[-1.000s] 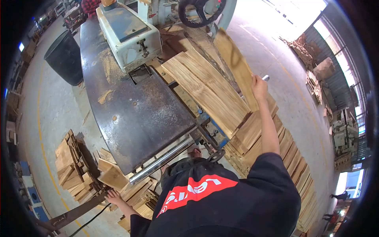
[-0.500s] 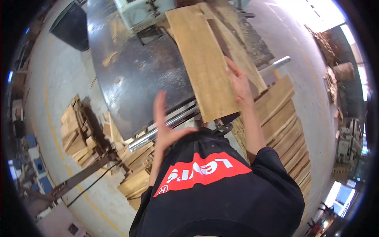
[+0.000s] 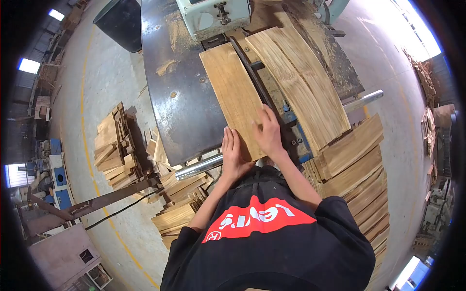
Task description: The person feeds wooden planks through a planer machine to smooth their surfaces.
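Note:
A smooth wooden board (image 3: 232, 82) lies lengthwise on the dark metal machine table (image 3: 187, 111), its near end close to my waist. My left hand (image 3: 235, 156) is closed on the board's near left corner, fingers along its left edge. At the right edge, my right hand (image 3: 270, 135) grips the board with the thumb over its top face. To the right of a dark guide rail (image 3: 250, 72) rest rough, grainy planks (image 3: 303, 80), lying side by side and apart from both hands.
A pale green machine housing (image 3: 211, 17) stands at the table's far end. Metal rollers (image 3: 199, 166) run along the near edge. Stacked planks (image 3: 359, 169) lie at right, offcuts (image 3: 116, 145) on the floor at left. A black bin (image 3: 119, 24) stands far left.
My left hand has come from the air onto the board. The smooth board has shifted left, off the rough planks, which now show fully. My right hand has moved left with it. The view has shifted.

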`<state>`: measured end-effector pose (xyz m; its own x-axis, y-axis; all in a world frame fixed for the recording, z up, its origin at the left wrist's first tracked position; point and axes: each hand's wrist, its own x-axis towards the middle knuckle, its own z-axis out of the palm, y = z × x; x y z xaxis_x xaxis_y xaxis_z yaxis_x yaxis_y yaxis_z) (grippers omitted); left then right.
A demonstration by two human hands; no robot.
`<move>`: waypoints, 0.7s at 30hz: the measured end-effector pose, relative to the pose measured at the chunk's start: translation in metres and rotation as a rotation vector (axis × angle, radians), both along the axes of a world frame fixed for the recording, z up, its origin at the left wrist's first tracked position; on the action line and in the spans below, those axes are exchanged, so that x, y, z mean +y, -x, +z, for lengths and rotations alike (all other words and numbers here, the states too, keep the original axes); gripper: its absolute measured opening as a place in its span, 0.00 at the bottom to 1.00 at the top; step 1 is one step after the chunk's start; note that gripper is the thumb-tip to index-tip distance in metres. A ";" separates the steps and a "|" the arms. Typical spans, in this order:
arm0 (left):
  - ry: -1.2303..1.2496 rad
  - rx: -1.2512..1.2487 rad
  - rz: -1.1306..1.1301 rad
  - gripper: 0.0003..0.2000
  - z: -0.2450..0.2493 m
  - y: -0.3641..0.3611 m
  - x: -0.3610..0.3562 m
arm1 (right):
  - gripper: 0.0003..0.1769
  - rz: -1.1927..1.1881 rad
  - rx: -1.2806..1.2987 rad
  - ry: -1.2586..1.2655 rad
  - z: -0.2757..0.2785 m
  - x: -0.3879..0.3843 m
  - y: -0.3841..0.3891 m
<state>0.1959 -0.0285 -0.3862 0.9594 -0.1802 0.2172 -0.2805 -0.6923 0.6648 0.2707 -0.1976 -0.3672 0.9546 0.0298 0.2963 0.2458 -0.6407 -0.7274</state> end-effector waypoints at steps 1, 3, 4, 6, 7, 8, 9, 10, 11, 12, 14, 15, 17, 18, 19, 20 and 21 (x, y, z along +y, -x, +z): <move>-0.002 -0.029 0.011 0.68 -0.008 -0.005 -0.002 | 0.25 0.034 -0.095 0.048 0.002 0.002 0.002; 0.001 -0.081 0.027 0.68 -0.024 -0.013 -0.009 | 0.28 0.226 -0.027 0.068 0.001 -0.004 0.000; -0.036 -0.129 0.057 0.68 -0.028 -0.021 -0.013 | 0.28 0.249 -0.012 0.067 -0.009 -0.004 -0.002; -0.076 -0.142 0.069 0.67 -0.032 -0.037 -0.012 | 0.30 0.298 -0.022 0.081 -0.033 -0.004 -0.010; -0.096 -0.154 0.075 0.66 -0.034 -0.047 -0.008 | 0.29 0.285 -0.039 0.083 -0.036 -0.001 -0.017; -0.121 -0.171 0.075 0.64 -0.035 -0.056 -0.003 | 0.28 0.274 -0.060 0.085 -0.039 0.004 -0.027; -0.119 -0.168 0.081 0.63 -0.036 -0.067 0.000 | 0.28 0.263 -0.079 0.083 -0.041 0.011 -0.035; -0.137 -0.177 0.073 0.63 -0.037 -0.075 0.004 | 0.26 0.237 -0.073 0.068 -0.042 0.016 -0.043; -0.156 -0.187 0.065 0.62 -0.038 -0.083 0.008 | 0.27 0.217 -0.077 0.075 -0.043 0.021 -0.049; -0.162 -0.178 0.063 0.62 -0.036 -0.092 0.012 | 0.27 0.198 -0.084 0.083 -0.045 0.027 -0.057; -0.168 -0.159 0.063 0.62 -0.034 -0.112 0.019 | 0.24 0.157 -0.125 0.080 -0.048 0.036 -0.081; -0.171 -0.148 0.060 0.63 -0.032 -0.120 0.022 | 0.24 0.149 -0.128 0.067 -0.048 0.041 -0.090; -0.176 -0.128 0.055 0.63 -0.028 -0.140 0.029 | 0.22 0.132 -0.139 0.041 -0.049 0.049 -0.111; -0.193 -0.114 0.043 0.63 -0.026 -0.149 0.033 | 0.21 0.113 -0.144 0.022 -0.050 0.053 -0.123; -0.190 -0.123 0.051 0.63 -0.025 -0.158 0.036 | 0.21 0.116 -0.154 0.015 -0.052 0.056 -0.133; -0.187 -0.132 0.056 0.62 -0.024 -0.168 0.039 | 0.21 0.117 -0.163 0.009 -0.054 0.060 -0.143; -0.184 -0.140 0.059 0.62 -0.026 -0.177 0.042 | 0.21 0.115 -0.172 0.003 -0.056 0.064 -0.154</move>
<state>0.3734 0.0136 -0.4118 0.9321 -0.1739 0.3176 -0.3169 -0.8160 0.4834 0.4244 -0.1333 -0.4232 0.8803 0.1363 0.4543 0.4375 -0.6034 -0.6667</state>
